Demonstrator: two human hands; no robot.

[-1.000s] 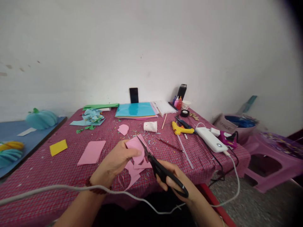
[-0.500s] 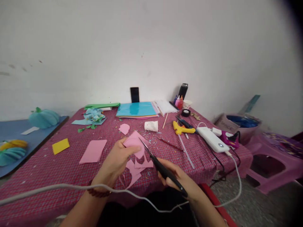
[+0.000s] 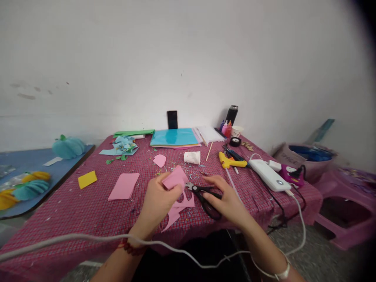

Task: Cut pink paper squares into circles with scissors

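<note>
Your left hand (image 3: 160,199) pinches the pink paper (image 3: 175,178) above offcuts (image 3: 185,202) on the tabletop (image 3: 67,211); your right hand (image 3: 228,199) sits half spread at the scissors (image 3: 196,189), its grip unclear. Cutting seems the step; another snip would call for a settled hold.

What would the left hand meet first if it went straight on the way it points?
Likely the white cup lying on its side, with the pink paper in the left hand leading; hand height is unclear, so it could pass over.
</note>
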